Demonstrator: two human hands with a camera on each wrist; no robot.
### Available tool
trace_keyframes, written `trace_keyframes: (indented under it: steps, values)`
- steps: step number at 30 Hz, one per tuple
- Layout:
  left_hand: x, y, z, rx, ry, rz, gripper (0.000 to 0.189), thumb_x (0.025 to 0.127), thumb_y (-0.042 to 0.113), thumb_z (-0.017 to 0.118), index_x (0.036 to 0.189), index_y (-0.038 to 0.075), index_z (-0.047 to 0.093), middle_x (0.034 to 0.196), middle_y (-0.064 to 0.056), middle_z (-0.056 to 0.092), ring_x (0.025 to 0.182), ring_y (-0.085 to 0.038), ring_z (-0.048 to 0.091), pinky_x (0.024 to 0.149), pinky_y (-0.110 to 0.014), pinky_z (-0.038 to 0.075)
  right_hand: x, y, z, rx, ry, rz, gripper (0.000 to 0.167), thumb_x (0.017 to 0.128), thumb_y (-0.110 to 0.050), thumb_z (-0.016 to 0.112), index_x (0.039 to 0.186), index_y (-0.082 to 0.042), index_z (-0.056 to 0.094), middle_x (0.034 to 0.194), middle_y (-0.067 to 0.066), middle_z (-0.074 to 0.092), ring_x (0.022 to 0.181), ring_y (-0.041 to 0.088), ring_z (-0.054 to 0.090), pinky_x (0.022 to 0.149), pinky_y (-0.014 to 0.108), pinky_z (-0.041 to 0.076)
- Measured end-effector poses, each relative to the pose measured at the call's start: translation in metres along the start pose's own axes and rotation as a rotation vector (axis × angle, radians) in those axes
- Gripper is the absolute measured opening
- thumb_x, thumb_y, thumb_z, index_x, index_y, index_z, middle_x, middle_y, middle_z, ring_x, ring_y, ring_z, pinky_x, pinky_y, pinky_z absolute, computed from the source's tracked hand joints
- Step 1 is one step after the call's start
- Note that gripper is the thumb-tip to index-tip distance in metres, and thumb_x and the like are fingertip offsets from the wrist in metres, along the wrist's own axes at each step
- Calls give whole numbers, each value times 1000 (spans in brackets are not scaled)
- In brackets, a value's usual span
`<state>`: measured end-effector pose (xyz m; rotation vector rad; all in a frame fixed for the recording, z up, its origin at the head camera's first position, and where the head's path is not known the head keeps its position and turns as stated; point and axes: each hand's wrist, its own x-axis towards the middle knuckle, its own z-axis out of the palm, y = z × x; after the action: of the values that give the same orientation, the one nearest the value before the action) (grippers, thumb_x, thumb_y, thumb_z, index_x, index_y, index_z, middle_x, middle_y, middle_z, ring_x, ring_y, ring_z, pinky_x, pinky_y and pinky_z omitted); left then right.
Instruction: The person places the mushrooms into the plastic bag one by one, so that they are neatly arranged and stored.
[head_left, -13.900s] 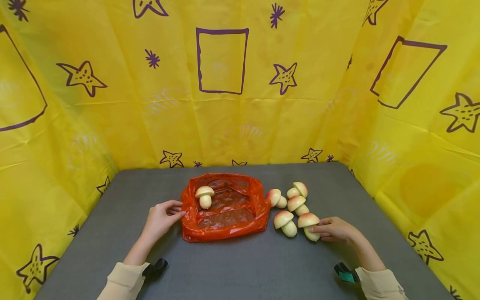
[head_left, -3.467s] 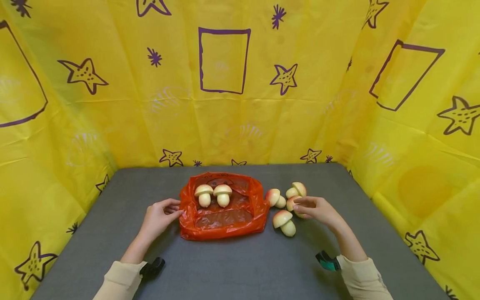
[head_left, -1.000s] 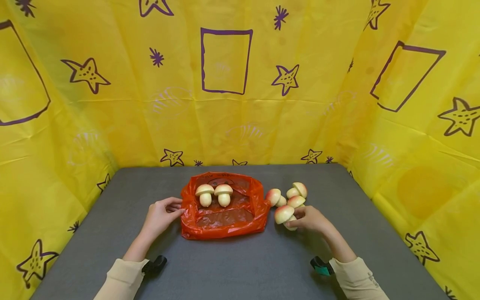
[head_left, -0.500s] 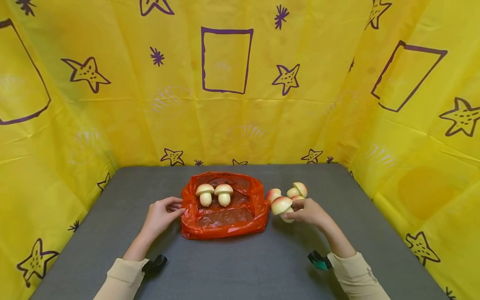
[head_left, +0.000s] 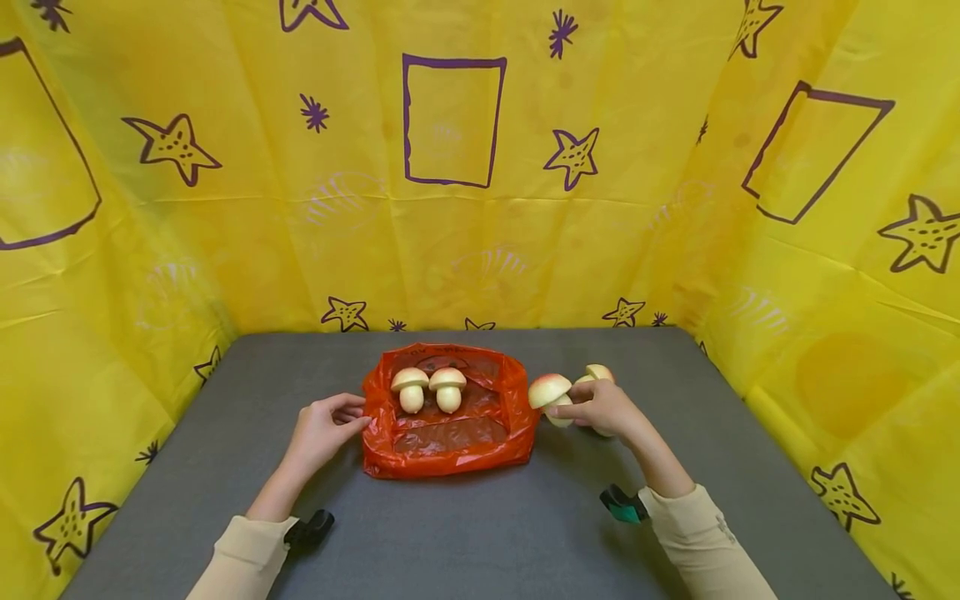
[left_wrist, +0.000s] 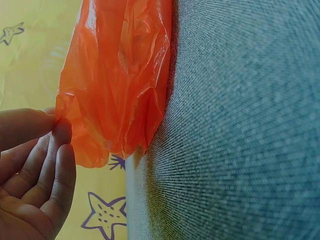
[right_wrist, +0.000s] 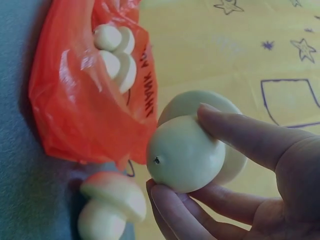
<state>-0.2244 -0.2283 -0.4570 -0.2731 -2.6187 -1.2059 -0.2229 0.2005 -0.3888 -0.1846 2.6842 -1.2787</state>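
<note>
My left hand point(head_left: 324, 429) pinches the left edge of an open red plastic bag point(head_left: 450, 467) lying on the table; the left wrist view shows thumb and finger at the thin plastic point(left_wrist: 110, 80). Inside the bag, two toy mushrooms point(head_left: 411, 392) lie side by side, pale with pinkish caps. My right hand point(head_left: 603, 408) grips another toy mushroom point(head_left: 550, 392) by its stem, just beyond the bag's right edge. Seen from the right wrist, the held mushroom point(right_wrist: 185, 155) has its stem end toward the camera, between thumb and fingers.
More toy mushrooms lie right of the bag, partly hidden behind my right hand; one cap point(head_left: 600, 372) shows beyond it. The right wrist view has a loose mushroom point(right_wrist: 112, 205) below the bag. Yellow patterned cloth point(head_left: 465, 250) walls the grey table point(head_left: 465, 542) on three sides.
A second mushroom has joined the first in the bag since the earliest frame. My right hand has picked up another and moved it up and left toward the bag. My left hand stays put.
</note>
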Motion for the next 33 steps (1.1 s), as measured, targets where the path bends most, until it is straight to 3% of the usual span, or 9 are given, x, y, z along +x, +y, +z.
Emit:
trace_keyframes:
  steps: [4,11,21,27,33]
  values:
    - [0,0,0,-2,1,1,24,79,15,77,99,4,70,85,-8,71,73,-14,66,64,-19,52,3,-7,0,4,-11,-12,43,78,-31,77,105,2,68,92,8,69,71,14,64,70,34,56]
    - [2,-2,0,-1,3,1,25,79,15,77,100,3,70,85,-8,70,73,-14,65,64,-18,51,10,-18,1,24,-19,20,45,78,-34,77,107,0,68,90,8,71,68,13,66,60,27,52]
    - [2,-1,0,-11,2,0,25,79,16,77,100,4,70,85,-8,71,72,-14,66,64,-18,52,24,-32,8,132,-45,54,51,81,-33,75,115,3,64,111,18,66,90,30,68,77,34,56]
    - [2,-1,1,-7,-4,-4,25,79,15,77,100,4,70,85,-8,71,73,-13,66,64,-18,52,32,-38,13,143,-48,66,55,81,-34,74,119,4,61,125,22,59,91,28,69,85,42,53]
    - [1,-1,0,-5,3,5,24,78,13,77,99,3,70,85,-8,71,72,-14,66,64,-18,52,37,-49,22,137,-47,69,51,80,-36,74,114,1,65,124,19,60,90,26,70,85,41,53]
